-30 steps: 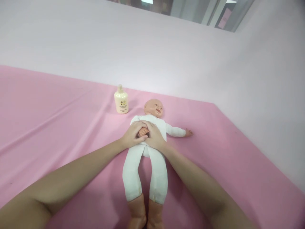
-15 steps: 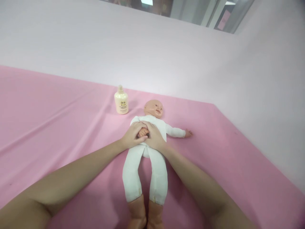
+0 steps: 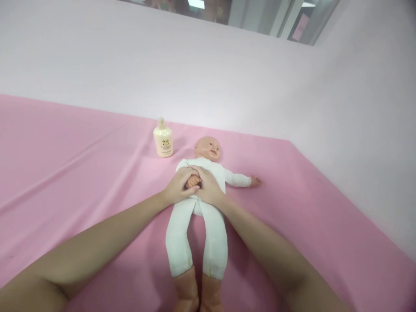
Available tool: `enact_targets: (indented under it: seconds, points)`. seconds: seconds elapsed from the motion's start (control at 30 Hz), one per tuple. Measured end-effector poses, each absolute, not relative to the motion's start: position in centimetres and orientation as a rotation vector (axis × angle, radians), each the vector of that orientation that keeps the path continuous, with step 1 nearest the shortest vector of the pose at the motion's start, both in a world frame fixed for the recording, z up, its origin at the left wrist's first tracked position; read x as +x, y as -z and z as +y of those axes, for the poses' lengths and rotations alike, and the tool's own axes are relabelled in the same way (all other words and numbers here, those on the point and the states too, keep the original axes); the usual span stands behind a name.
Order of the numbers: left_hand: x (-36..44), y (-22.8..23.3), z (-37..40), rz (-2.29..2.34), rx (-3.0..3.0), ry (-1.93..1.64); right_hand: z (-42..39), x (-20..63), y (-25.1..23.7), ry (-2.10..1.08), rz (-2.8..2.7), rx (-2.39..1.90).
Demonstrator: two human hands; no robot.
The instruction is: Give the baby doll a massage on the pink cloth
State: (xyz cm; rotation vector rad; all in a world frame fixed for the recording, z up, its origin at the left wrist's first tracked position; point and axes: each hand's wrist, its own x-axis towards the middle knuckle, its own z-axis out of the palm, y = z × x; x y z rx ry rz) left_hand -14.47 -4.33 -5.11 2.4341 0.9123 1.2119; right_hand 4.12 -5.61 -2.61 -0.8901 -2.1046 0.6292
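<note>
A baby doll (image 3: 214, 225) with a white cloth body lies on its back, its head away from me and its feet toward me. Over its belly, my left hand (image 3: 179, 184) and my right hand (image 3: 208, 186) meet and curl around one of the doll's arms. The small hand of that arm (image 3: 194, 181) shows between my thumbs and fingers; the rest of the arm is mostly covered. The doll's other arm (image 3: 238, 179) stretches out to the right on the pink cloth.
A cream pump bottle (image 3: 163, 141) with a dark printed label stands left of the doll's head. Pink cloth (image 3: 81, 173) with creases covers the table, and a white wall (image 3: 195, 73) rises behind it. A window (image 3: 253, 17) is at the top.
The whole view has shifted slightly, so everything sits a little further left. My hands keep their hold on the doll's arm, with no clear movement.
</note>
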Motion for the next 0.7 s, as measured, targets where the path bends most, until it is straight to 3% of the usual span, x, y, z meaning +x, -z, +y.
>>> enact_targets:
  seconds: [0.7]
  points:
    - [-14.52, 4.99, -4.36, 0.916, 2.438, -1.202, -5.7, 4.1, 2.59, -0.643, -2.104, -0.899]
